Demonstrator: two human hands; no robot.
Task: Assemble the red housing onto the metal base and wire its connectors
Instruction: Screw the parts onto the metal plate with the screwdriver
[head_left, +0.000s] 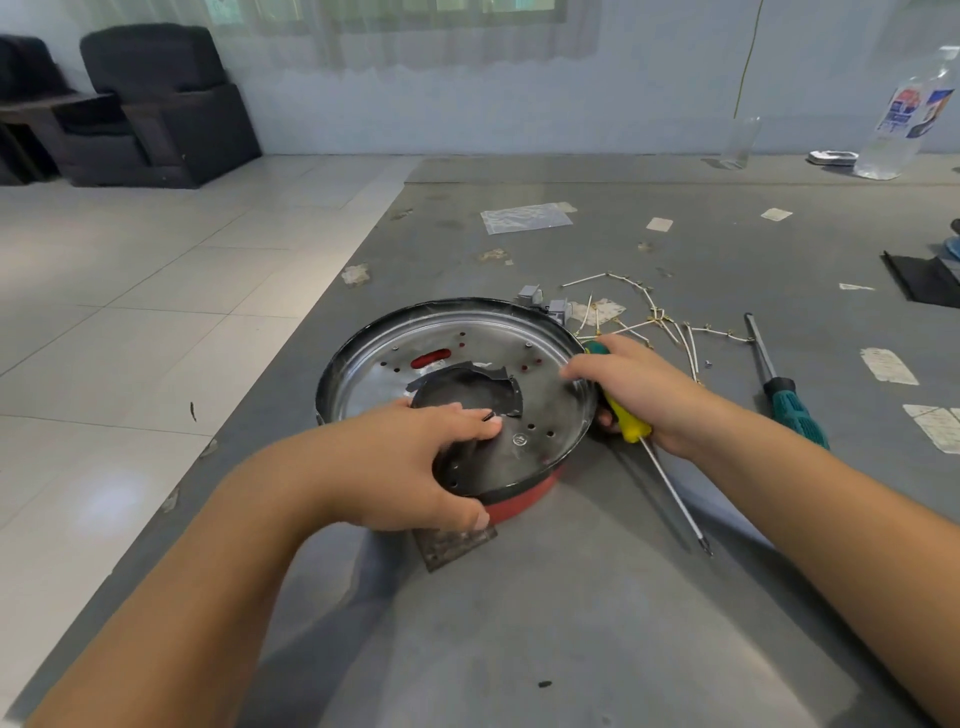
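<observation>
Head view is showing the round metal base (540, 387) sitting on the red housing (524, 506), both lying on the grey counter (571, 623); holes are dotting its shiny face; the left hand (410, 467) is gripping the near rim, fingers curling over it, thumb pressing the red side; the right hand (639, 387) is clutching a yellow-green screwdriver (631, 421) while its fingers are reaching over the far rim; white wires (654, 322) are lying just beyond.
</observation>
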